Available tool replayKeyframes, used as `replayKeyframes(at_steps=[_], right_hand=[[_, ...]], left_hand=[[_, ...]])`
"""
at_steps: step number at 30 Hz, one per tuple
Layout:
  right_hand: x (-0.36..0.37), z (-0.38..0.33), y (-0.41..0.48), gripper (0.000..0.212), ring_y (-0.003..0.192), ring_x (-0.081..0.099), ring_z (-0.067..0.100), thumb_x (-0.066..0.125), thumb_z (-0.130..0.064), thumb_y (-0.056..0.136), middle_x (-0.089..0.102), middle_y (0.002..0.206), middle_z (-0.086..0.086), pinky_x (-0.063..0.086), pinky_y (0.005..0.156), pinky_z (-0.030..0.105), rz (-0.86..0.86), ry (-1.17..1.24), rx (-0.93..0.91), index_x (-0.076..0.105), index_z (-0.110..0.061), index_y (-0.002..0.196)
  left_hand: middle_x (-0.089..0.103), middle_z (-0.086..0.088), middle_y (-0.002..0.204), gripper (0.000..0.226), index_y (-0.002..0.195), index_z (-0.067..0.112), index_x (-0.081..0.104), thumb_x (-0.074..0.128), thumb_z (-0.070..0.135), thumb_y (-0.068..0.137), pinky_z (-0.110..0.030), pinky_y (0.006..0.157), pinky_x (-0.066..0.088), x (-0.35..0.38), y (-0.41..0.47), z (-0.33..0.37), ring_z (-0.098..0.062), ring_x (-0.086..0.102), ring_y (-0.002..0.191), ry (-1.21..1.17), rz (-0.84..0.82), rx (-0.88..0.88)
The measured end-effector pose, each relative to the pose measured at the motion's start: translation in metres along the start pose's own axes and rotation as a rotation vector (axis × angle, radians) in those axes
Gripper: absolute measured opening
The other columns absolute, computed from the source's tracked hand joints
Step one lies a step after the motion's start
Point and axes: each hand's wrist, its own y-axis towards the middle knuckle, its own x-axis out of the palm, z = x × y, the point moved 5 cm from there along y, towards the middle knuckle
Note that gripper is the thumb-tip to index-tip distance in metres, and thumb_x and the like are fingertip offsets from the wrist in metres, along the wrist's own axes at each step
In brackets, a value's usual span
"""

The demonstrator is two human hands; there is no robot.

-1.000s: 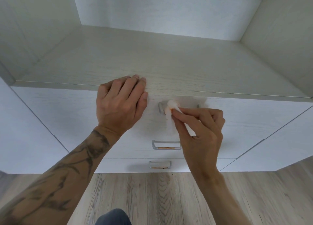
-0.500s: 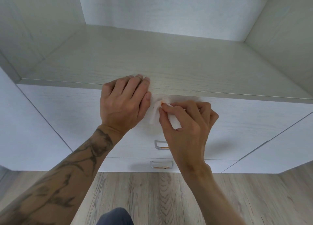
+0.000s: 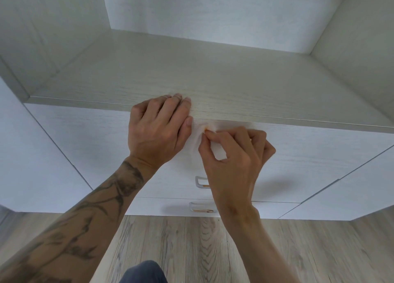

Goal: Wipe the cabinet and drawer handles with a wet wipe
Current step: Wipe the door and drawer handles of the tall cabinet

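White wet wipe (image 3: 197,140), pinched in the right hand (image 3: 236,154) over the top drawer handle — hidden beneath it — may bunch and miss the underside, or rubbing may drag the drawer (image 3: 309,154) out if the open, flat left hand (image 3: 157,129) slackens on the cabinet top (image 3: 234,86).

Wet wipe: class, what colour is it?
The wet wipe is white, pinched by the right hand; the head view shows it best.

Bright, cool, even light all round, no glare. A soft shadow lay on the drawer front (image 3: 283,182) beside the right hand (image 3: 232,163). Wide-angle bending bowed the cabinet top (image 3: 277,95) towards the corners; the wet wipe (image 3: 199,143) looked slightly smeared.
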Motion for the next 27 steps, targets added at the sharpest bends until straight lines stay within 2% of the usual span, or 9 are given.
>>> replayKeyframes(at_steps=[8,18,24,27], right_hand=[[-0.003,0.002,-0.001,0.012,0.09,0.053,0.019,0.088,-0.022,0.083,0.066,0.078,-0.009,0.037,0.088,0.038,-0.008,0.016,0.005,0.078,-0.023,0.077],[0.006,-0.001,0.004,0.012,0.091,0.054,0.021,0.086,-0.023,0.085,0.065,0.078,-0.01,0.034,0.091,0.036,-0.035,-0.001,-0.005,0.077,-0.024,0.077],[-0.016,0.016,-0.008,0.003,0.096,0.054,0.023,0.085,-0.017,0.091,0.076,0.098,-0.008,0.036,0.087,0.035,-0.055,0.075,-0.155,0.084,-0.02,0.091],[-0.034,0.042,-0.004,0.007,0.095,0.057,0.03,0.087,-0.014,0.088,0.075,0.102,-0.006,0.045,0.08,0.041,-0.059,0.046,-0.123,0.084,-0.014,0.095]], left_hand=[[0.076,-0.004,0.116,0.039,0.121,0.012,0.074,0.043,0.033,0.111,-0.04,0.084,0.038,0.002,-0.002,-0.001,-0.023,0.063,0.103,-0.007,0.006,0.003],[0.076,-0.003,0.115,0.036,0.12,0.013,0.073,0.045,0.032,0.11,-0.04,0.084,0.038,0.001,-0.002,0.0,-0.022,0.063,0.103,-0.002,0.003,-0.006],[0.077,-0.003,0.115,0.038,0.12,0.013,0.075,0.044,0.032,0.11,-0.04,0.084,0.038,0.0,-0.002,0.0,-0.023,0.064,0.102,-0.011,0.011,-0.013],[0.077,-0.003,0.116,0.038,0.12,0.013,0.075,0.043,0.032,0.11,-0.04,0.085,0.038,0.0,-0.001,0.0,-0.023,0.064,0.103,-0.014,0.006,-0.012]])
